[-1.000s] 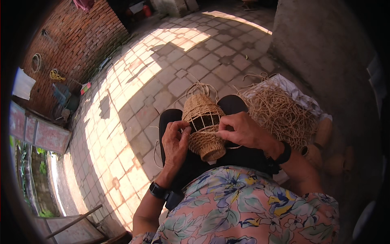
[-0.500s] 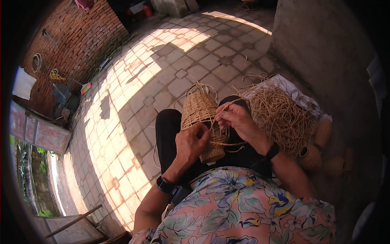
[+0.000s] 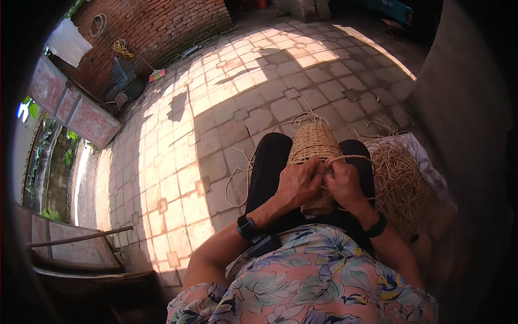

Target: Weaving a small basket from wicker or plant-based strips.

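Starting on the left, spotting a loose strand (image 3: 229,184) looped over the paving (image 3: 218,121), just outside the left knee (image 3: 271,150). Next, seeing the left hand (image 3: 298,182) on the near half of the woven basket (image 3: 314,141), with fingers curled in and bunched. Can't tell if pinching something or just bracing, with the tips out of sight.

As for the basket, resting between that knee and the right knee (image 3: 360,151), with its long axis pointing away from the floral shirt (image 3: 313,267) and its narrow end nearest the belly.

Then finding the right hand (image 3: 345,186) snug beside the left, with fingers drawn together by a thick cord (image 3: 353,157). Can't tell if actually clamped on it. Can't call either hand nearer, with both on the basket and covering the weave underneath.

Can follow that cord bowing out over the right knee, close to a tangled fibre heap (image 3: 396,175) on white sheeting (image 3: 431,170). Lower right, can just make out a jar-shaped piece (image 3: 422,244), pretty dim.
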Available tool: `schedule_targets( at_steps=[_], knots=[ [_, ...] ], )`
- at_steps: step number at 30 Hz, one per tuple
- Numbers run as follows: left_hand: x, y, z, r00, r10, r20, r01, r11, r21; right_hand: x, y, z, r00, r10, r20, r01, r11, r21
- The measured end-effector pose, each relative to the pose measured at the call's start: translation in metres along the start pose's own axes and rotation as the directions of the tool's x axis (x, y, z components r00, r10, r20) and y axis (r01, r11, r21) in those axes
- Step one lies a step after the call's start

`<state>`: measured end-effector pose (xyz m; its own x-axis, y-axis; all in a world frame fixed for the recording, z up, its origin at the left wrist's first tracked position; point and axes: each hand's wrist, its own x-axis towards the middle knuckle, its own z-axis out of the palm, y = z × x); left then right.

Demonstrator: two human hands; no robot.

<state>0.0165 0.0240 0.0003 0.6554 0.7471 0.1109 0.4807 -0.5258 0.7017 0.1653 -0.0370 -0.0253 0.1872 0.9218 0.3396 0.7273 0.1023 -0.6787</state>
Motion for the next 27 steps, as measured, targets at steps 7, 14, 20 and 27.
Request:
schedule_targets(
  at_steps=[7, 14, 20, 27],
  knots=[
    [-0.003, 0.0, -0.01, 0.999, 0.007, 0.04, -0.003, 0.994, -0.106, -0.005, -0.002, -0.016, 0.963, 0.262, -0.057, -0.239, 0.936, 0.257],
    [0.004, 0.017, -0.01, 0.964, 0.252, -0.087, -0.262, 0.955, -0.142, -0.021, 0.039, -0.042, 0.926, 0.356, -0.124, -0.347, 0.934, 0.088],
    [0.009, 0.038, -0.008, 0.954, 0.226, 0.199, -0.239, 0.97, 0.045, -0.022, 0.077, -0.053, 0.852, 0.462, -0.245, -0.399, 0.877, 0.267],
    [0.012, 0.027, -0.002, 0.969, 0.085, 0.231, -0.064, 0.993, -0.095, -0.004, 0.025, -0.057, 0.942, -0.332, -0.051, 0.322, 0.935, -0.148]
  ],
)
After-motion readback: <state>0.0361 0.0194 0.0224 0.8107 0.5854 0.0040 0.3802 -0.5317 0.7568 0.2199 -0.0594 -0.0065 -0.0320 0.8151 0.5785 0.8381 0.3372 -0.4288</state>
